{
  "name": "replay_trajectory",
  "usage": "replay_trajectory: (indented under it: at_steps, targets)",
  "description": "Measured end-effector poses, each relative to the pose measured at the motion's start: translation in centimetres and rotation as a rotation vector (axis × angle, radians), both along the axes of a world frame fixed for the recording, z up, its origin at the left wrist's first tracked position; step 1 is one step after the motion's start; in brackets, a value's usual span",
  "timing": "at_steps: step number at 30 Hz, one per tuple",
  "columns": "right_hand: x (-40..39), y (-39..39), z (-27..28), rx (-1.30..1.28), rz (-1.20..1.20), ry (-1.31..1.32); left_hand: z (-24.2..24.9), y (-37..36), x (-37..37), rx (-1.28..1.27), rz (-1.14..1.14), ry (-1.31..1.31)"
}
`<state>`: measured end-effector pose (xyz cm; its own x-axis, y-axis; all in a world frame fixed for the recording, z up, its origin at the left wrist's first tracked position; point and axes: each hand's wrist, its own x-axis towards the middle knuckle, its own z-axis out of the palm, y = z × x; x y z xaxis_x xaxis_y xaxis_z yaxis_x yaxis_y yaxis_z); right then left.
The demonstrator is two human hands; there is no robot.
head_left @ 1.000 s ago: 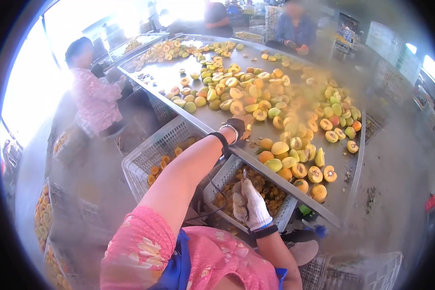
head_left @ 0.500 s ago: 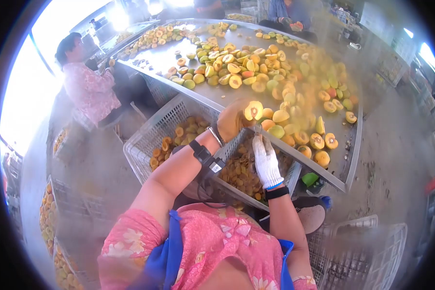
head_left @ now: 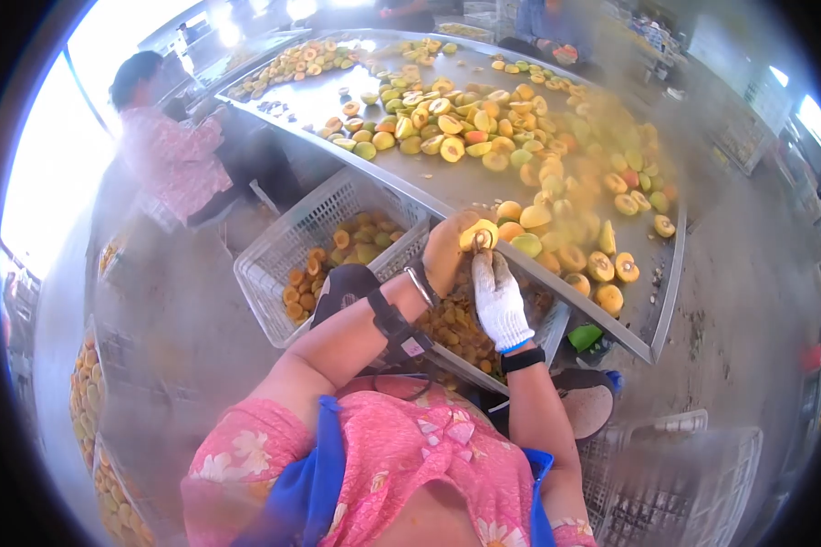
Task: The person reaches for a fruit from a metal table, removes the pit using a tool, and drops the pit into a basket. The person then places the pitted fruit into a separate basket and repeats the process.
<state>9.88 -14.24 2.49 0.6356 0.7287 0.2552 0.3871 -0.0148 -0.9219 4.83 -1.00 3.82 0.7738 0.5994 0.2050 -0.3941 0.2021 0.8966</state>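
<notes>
My bare left hand [head_left: 447, 255] is closed around a yellow peach half [head_left: 472, 239], its cut face and pit turned up, at the near edge of the metal table [head_left: 412, 190]. My right hand [head_left: 500, 308], in a white knit glove with stained fingertips, has its fingers pressed together right against that peach half. A thin dark curved edge shows around the pit; it looks like a small pitting tool at my right fingertips, mostly hidden. Under my hands stands a crate [head_left: 556, 333] with orange peach pieces [head_left: 465, 333] in it.
Many halved peaches [head_left: 456, 123] are heaped on the table. Left of my arm is a white plastic crate [head_left: 263, 290] with peach halves. A person [head_left: 169, 159] in pink sits at the far left. Crates [head_left: 675, 483] stand at lower right; a green object [head_left: 584, 337] lies by the table corner.
My left hand has come down and slightly nearer with the peach half, and the half has tilted. My right fingertips have risen to meet it.
</notes>
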Motion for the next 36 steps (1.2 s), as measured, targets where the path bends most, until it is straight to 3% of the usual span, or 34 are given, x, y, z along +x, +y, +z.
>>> replay_trajectory:
  at_steps: [1, 2, 3, 4, 5, 6, 8, 9, 11, 14, 16, 18, 21, 25, 36]
  targets:
    - [0.0, -0.2, -1.2, -0.008, -0.007, -0.123, 0.2, 0.0, 0.1, -0.308, -0.037, 0.023]
    - [0.1, 0.2, -2.5, 0.001, 0.007, -0.184, -1.1, -0.2, 0.2, -0.239, 0.024, -0.026]
    - [0.0, 0.5, -3.8, 0.012, 0.019, -0.246, -3.0, -0.3, 1.0, 0.19, 0.295, -0.104]
    - [0.6, 0.4, -5.7, -0.064, 0.041, -0.415, -1.4, 0.0, -0.7, 1.03, 0.619, 0.029]
    - [1.1, 0.2, -7.7, -0.126, 0.057, -0.587, -1.8, -1.1, -0.8, 0.536, 0.393, -0.049]
    - [-0.2, 0.5, -6.8, -0.093, 0.077, -0.022, -2.2, -2.3, -0.8, -0.008, 0.279, -0.181]
    - [-2.2, 0.4, -4.9, 0.074, 0.246, 0.493, -0.3, -2.9, -3.8, 0.119, 0.281, -0.058]
    - [-1.4, 0.0, -7.8, -0.001, 0.235, -0.008, -0.5, -3.1, -4.5, 0.048, 0.27, -0.123]
    - [-0.8, 1.4, -10.7, 0.098, 0.217, 0.04, -0.2, -2.0, -5.0, -0.052, 0.235, -0.158]
    - [-6.4, 0.2, 1.0, -0.196, 0.356, 0.065, 3.8, -0.8, -9.7, -0.128, 0.06, -0.006]
    - [-8.3, 1.7, 3.0, -0.281, 0.463, 0.152, -2.0, 1.5, -5.9, -0.043, 0.21, 0.028]
    - [-10.0, 3.5, 3.3, -0.321, 0.567, 0.301, 2.5, 0.2, -9.4, 0.248, 0.281, 0.241]
    - [-11.6, 5.6, 2.0, -0.378, 0.688, 0.567, 5.1, -0.4, -11.4, 0.194, 0.238, 0.397]
    - [-13.6, 7.4, 0.7, -0.48, 0.789, 0.79, 3.5, 0.7, -10.6, 0.191, 0.227, 0.401]
    - [-14.8, 9.8, -1.4, -0.645, 0.865, 0.997, 2.1, 4.2, -11.1, 0.132, 0.232, 0.392]
